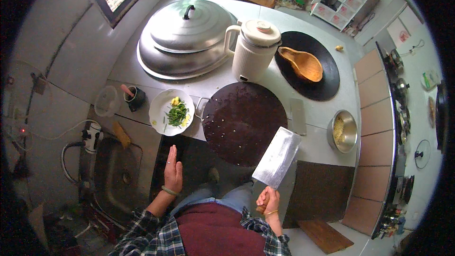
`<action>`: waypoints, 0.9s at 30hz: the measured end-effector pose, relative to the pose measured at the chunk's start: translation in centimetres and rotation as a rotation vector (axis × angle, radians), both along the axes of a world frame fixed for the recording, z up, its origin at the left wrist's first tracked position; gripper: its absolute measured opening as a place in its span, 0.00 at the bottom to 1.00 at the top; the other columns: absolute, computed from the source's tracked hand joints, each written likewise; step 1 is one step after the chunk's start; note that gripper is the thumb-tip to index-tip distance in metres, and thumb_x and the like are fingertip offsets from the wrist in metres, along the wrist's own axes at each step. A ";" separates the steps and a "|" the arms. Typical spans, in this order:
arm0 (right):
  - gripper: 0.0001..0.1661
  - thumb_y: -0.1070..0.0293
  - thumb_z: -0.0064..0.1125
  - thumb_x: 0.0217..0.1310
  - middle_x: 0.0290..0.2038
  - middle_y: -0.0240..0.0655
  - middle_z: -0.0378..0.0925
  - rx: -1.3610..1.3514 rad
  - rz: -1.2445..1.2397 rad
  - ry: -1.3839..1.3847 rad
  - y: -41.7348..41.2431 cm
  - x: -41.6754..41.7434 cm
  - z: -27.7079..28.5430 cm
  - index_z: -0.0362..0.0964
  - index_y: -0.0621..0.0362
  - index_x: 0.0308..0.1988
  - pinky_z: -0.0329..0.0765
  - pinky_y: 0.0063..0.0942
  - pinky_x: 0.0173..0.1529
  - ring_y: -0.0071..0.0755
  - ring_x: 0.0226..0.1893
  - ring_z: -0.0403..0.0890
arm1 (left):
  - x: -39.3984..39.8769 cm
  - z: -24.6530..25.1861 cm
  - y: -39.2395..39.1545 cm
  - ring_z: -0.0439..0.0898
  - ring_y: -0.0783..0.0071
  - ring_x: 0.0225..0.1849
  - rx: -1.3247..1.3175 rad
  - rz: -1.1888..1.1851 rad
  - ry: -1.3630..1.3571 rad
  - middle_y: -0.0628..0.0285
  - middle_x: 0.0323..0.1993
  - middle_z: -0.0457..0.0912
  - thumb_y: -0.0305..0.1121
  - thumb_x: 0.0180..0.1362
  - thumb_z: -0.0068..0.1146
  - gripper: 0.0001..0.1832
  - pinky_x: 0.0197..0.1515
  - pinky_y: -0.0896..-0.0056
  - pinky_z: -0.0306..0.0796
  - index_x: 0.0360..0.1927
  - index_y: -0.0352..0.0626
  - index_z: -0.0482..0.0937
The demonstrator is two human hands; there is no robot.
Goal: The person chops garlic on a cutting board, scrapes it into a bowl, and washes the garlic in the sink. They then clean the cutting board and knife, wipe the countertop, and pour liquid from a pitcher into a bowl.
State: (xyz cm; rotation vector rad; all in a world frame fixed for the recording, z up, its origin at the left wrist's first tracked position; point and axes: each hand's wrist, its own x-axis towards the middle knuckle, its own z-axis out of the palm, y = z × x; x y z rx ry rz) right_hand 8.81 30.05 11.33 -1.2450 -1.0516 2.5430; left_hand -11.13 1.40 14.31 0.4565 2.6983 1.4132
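My right hand (pixel 269 200) grips the wooden handle of a Chinese cleaver (pixel 279 156). Its broad steel blade points away from me, over the near right edge of a round dark chopping board (pixel 245 121). A few small pale bits lie on the board. Empty and held edge-up with straight fingers, my left hand (pixel 173 172) is in front of the counter, below a white plate (pixel 158 110). Cut green stalks (pixel 176 115) and yellow pieces (pixel 175 101) lie on that plate. A grey flat slab (pixel 298 116) rests right of the board, and farther right a steel bowl (pixel 350 140) holds pale chopped bits (pixel 338 131).
Behind the board stand a cream kettle (pixel 254 58) and a large domed metal lid (pixel 188 28). A gourd ladle (pixel 307 65) sits on a black round cover (pixel 325 85). At left are a dark cup (pixel 137 103), a plastic tub (pixel 106 103), a brush (pixel 121 134) and a sink (pixel 117 181).
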 end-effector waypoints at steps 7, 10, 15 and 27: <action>0.16 0.60 0.48 0.58 0.13 0.33 0.62 -0.115 0.171 0.035 -5.3 -3.8 -2.2 0.60 0.57 0.22 0.66 0.28 0.16 0.28 0.09 0.64 | -0.8 -0.4 0.1 0.50 0.56 0.68 -0.004 -0.041 0.001 0.48 0.65 0.53 0.29 0.62 0.36 0.26 0.67 0.65 0.45 0.63 0.32 0.53; 0.14 0.60 0.47 0.60 0.14 0.33 0.63 -0.137 0.231 0.120 -6.9 -6.1 -3.4 0.61 0.57 0.25 0.66 0.29 0.16 0.29 0.10 0.65 | -1.1 -0.8 0.1 0.50 0.56 0.68 0.005 -0.058 0.010 0.48 0.65 0.53 0.28 0.61 0.36 0.26 0.67 0.65 0.45 0.63 0.32 0.52; 0.16 0.60 0.47 0.61 0.14 0.33 0.63 -0.169 0.308 0.132 -8.9 -9.1 -4.1 0.61 0.57 0.24 0.66 0.28 0.16 0.28 0.10 0.65 | -1.3 -0.9 -0.2 0.50 0.55 0.68 -0.025 -0.053 -0.018 0.47 0.65 0.53 0.26 0.60 0.36 0.27 0.67 0.64 0.44 0.63 0.31 0.52; 0.18 0.63 0.45 0.62 0.13 0.32 0.63 -0.323 0.526 0.194 -10.7 -11.4 -3.9 0.61 0.58 0.20 0.65 0.27 0.16 0.26 0.09 0.65 | -1.6 1.0 -2.4 0.50 0.57 0.68 -0.024 0.102 0.009 0.48 0.66 0.53 0.33 0.64 0.33 0.26 0.67 0.64 0.43 0.63 0.29 0.52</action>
